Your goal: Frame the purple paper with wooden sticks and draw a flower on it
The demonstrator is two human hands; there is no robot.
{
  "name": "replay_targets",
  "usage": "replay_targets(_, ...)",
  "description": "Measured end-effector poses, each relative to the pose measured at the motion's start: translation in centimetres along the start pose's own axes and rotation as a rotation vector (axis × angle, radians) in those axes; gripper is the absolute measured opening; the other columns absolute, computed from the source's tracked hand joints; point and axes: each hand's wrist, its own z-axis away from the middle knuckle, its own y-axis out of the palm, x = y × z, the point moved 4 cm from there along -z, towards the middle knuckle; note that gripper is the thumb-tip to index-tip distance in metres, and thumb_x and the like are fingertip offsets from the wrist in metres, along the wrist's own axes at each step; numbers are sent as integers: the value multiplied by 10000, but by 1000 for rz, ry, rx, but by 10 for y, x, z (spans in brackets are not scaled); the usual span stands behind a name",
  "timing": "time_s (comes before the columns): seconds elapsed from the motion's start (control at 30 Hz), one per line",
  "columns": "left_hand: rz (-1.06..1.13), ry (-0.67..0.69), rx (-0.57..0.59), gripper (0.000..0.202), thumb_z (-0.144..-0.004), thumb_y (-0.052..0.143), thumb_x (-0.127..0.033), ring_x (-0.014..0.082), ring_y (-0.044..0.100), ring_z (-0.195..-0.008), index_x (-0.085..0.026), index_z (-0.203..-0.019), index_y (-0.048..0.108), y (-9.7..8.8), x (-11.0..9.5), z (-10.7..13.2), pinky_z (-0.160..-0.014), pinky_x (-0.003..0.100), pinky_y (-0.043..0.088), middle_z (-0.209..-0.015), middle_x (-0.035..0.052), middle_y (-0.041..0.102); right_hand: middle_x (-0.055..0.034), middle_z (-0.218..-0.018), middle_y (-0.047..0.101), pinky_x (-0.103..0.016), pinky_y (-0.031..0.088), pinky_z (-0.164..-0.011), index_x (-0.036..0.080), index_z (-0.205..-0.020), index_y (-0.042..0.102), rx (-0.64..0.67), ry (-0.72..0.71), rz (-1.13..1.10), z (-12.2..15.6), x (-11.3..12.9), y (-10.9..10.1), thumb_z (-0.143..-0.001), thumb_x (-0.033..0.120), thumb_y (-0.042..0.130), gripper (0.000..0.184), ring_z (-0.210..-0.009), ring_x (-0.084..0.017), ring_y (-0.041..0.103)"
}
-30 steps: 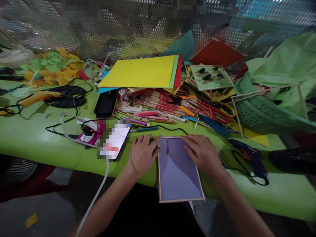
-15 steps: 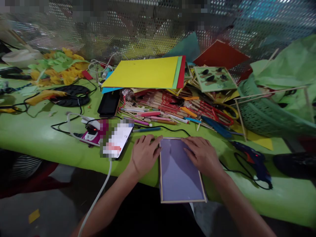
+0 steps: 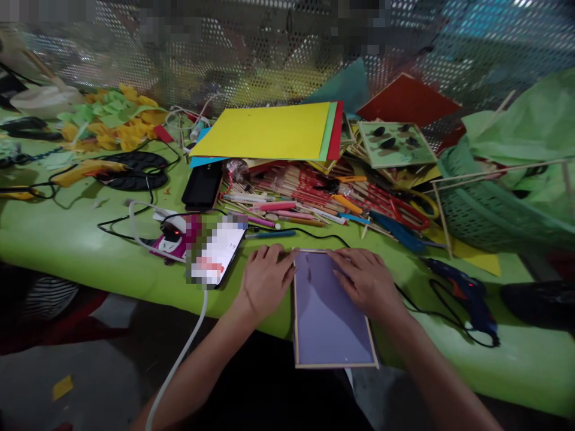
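A purple card [image 3: 332, 326] edged with thin wooden sticks lies at the table's front edge, its near end jutting out over my lap. At its far left corner, my left hand [image 3: 266, 280] grips the border between thumb and index finger, the other fingers curled on the table. My right hand [image 3: 367, 280] holds the far right part of the border, with its thumb over the purple surface and its fingertips at the top stick. A dark slit-like mark shows near the card's upper left. My right palm hides part of the right-hand stick.
A lit phone [image 3: 222, 251] with a white cable lies left, beside a purple power strip [image 3: 173, 242]. A glue gun [image 3: 469, 290] rests right. Behind are pens and sticks [image 3: 287, 206], scissors [image 3: 404, 209], coloured sheets [image 3: 265, 131] and a green basket [image 3: 489, 209].
The whole view has shifted slightly, with things appearing a little farther right. Both hands keep their places on the purple card's far edge.
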Motion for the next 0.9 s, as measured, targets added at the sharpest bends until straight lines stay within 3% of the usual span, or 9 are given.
replay_targets(0.27, -31, 4, 16, 394, -1011, 493, -365, 276, 570, -1046, -294, -1386, 588, 1, -2, -2, -851, 428, 447, -1182, 83, 635, -131, -1231, 703, -446, 449, -940, 204, -1358, 636, 22, 7, -32, -4, 1, 1, -1016, 301, 504, 378, -1134, -295, 601)
replay_targets(0.4, -17, 3, -21, 413, -1018, 479, -359, 274, 576, -1052, -296, -1417, 567, 1, 1, -1, -853, 421, 444, -1201, 87, 642, -122, -1207, 711, -432, 446, -923, 192, -1342, 647, -97, 87, -88, 3, -12, -10, -1015, 288, 511, 367, -1105, -287, 613)
replay_targets(0.57, -33, 17, -43, 424, -1020, 475, -364, 281, 585, -1037, -285, -1425, 571, 3, 2, 0, -849, 428, 450, -1190, 94, 647, -89, -1071, 743, -406, 433, -873, 196, -1174, 731, -242, 185, -121, 8, -26, -21, -1005, 250, 533, 266, -1006, -260, 639)
replay_targets(0.9, -66, 24, -22, 418, -1000, 513, -360, 280, 586, -1019, -325, -1410, 589, 3, 1, -2, -838, 427, 452, -1175, 85, 644, -82, -1097, 739, -405, 409, -884, 214, -1181, 738, -105, 112, -88, 3, -19, -11, -994, 224, 551, 264, -1017, -261, 621)
